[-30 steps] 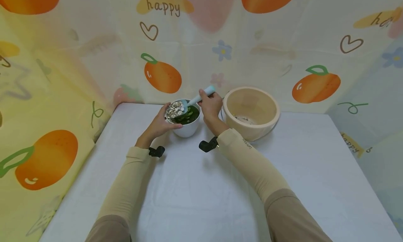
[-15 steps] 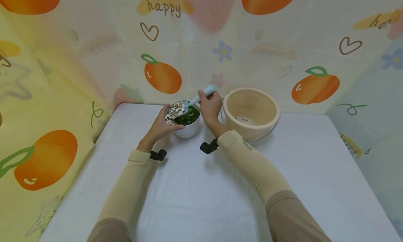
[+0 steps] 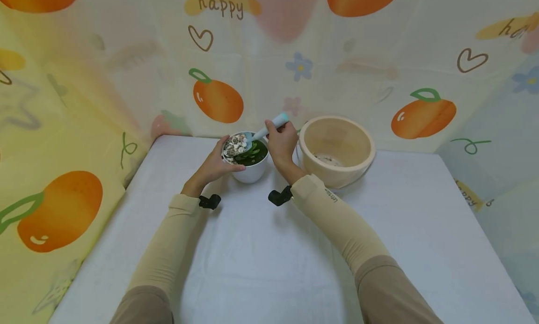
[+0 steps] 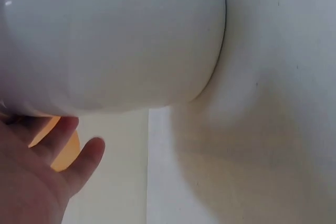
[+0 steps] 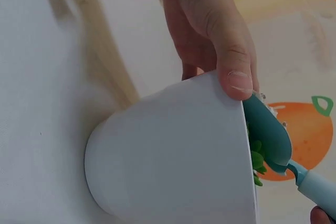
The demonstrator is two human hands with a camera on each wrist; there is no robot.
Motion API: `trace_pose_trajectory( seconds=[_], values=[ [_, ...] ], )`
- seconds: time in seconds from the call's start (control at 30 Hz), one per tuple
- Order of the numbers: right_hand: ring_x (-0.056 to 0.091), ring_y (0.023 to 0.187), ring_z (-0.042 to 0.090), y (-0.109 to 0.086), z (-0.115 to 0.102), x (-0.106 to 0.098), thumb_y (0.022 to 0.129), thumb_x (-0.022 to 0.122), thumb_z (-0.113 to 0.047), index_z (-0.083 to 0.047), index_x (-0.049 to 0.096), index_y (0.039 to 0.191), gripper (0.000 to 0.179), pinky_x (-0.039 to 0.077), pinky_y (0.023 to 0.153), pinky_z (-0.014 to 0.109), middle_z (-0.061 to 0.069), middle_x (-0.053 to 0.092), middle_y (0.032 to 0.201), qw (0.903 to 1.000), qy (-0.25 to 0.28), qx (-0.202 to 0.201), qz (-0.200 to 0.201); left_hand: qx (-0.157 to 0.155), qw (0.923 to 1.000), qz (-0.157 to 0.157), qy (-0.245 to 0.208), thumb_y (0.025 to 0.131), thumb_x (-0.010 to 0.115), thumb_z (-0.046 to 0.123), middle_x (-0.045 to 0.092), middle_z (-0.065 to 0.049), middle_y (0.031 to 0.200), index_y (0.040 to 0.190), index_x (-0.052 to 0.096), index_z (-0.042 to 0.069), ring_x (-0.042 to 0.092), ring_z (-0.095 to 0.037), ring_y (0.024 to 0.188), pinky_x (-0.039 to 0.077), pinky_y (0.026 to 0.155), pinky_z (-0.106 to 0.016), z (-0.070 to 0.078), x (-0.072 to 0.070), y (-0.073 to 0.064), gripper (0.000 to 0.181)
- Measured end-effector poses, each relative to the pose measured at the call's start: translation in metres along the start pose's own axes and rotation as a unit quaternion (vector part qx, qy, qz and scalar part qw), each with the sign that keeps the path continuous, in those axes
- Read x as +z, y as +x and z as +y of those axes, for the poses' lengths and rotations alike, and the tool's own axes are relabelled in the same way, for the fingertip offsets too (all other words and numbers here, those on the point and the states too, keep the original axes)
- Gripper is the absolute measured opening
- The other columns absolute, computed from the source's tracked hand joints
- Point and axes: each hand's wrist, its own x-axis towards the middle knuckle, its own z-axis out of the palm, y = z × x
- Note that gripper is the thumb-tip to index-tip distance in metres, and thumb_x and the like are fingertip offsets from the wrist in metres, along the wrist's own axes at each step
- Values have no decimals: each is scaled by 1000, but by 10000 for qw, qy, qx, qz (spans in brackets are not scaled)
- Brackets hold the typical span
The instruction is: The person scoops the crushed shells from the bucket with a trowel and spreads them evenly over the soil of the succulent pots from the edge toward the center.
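In the head view, a white pot [image 3: 251, 175] stands on the table with a green succulent [image 3: 252, 152] inside. My left hand [image 3: 212, 165] holds the pot's left side; in the right wrist view its thumb [image 5: 237, 74] lies over the rim. My right hand [image 3: 283, 142] grips the light blue handle of a small trowel [image 3: 271, 127] from the right. The trowel's teal blade [image 5: 270, 132] reaches over the pot's rim, beside the leaves. Pale pebbles [image 3: 236, 145] lie on the blade and at the pot's left side. The left wrist view shows the pot's smooth wall [image 4: 115, 40] close up.
Close to the right hand stands a large beige tub [image 3: 337, 176] with a few pale bits at its bottom. A white cloth covers the table [image 3: 261, 258]. Fruit-printed fabric [image 3: 337, 71] hangs right behind the pot and tub, and along the left side.
The trowel's blade has shifted and tilted slightly over the pot, and a few pale pebbles now show near the plant. Both hands stay almost in place.
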Motion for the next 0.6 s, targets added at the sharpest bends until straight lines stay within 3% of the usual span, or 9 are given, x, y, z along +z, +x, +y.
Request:
trace_pose_trajectory(
  seconds=[0.27,0.43,0.6],
  values=[
    [69,82,30,-3,-4,2,92,69,-20,3,61,96,25,57,68,24,19,69,87,9993,-49,-366,66,174,9986,497,71,69,87,42,26,-14,159,156,12,10,29,-33,144,25,117,-55,1,8,-6,119],
    [63,69,19,-4,-5,1,91,69,-21,0,61,92,22,51,63,20,14,67,79,9976,-247,-641,111,252,9957,836,303,69,86,45,30,-17,155,154,16,5,30,-34,143,28,116,-55,5,14,-9,117],
    [63,66,16,-4,-3,1,92,69,-23,0,62,92,24,50,62,20,15,67,78,9966,-413,-689,157,225,9957,721,531,70,85,45,30,-18,154,155,16,6,30,-35,141,30,114,-56,8,10,-11,116]
  ],
)
